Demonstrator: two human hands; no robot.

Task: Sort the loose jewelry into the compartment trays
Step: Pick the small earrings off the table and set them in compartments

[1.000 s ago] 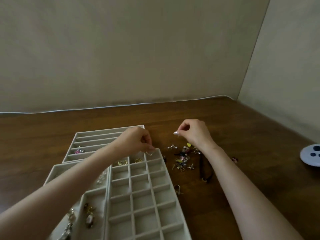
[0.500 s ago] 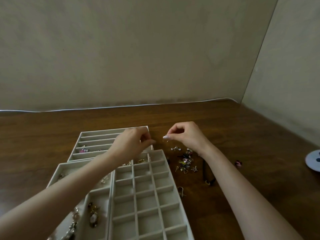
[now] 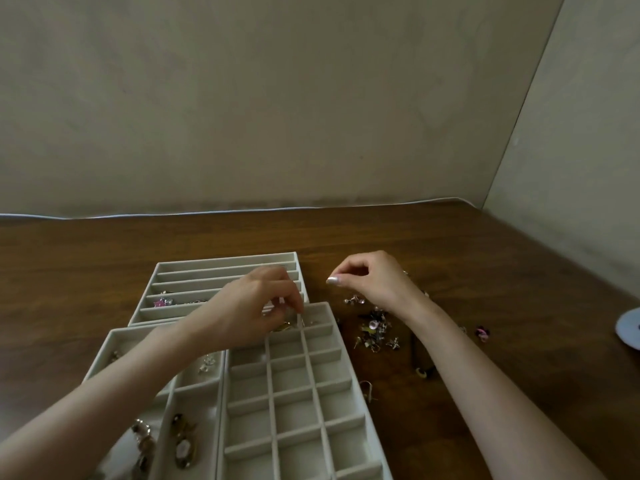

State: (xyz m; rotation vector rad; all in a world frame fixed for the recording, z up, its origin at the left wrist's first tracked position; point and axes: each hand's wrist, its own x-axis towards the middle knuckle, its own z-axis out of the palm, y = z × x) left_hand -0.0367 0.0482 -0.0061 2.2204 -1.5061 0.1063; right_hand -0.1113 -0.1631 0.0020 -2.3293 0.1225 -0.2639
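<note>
My left hand (image 3: 254, 306) hovers over the top row of the grid tray (image 3: 360, 388), its fingertips pinching a small metallic piece of jewelry right above a compartment holding a gold piece (image 3: 284, 328). My right hand (image 3: 372, 278) floats above the table beside the trays, thumb and forefinger pressed together; nothing shows between them. The loose jewelry pile (image 3: 375, 330) lies under and just in front of that hand. A slotted tray (image 3: 225, 260) sits behind, with a pink piece (image 3: 161, 302) in one slot.
A third tray (image 3: 107, 344) at the left holds larger brooches (image 3: 183, 445). On the wooden table lie a lone hoop earring (image 3: 367, 388), a black cord piece (image 3: 424, 372) and a pink bead (image 3: 482, 331). A white disc (image 3: 630, 329) sits at the right edge. Walls close the back and right.
The hands met above the trays half a second ago. Since then my left hand has dropped to the grid tray's top row, while my right hand stays raised.
</note>
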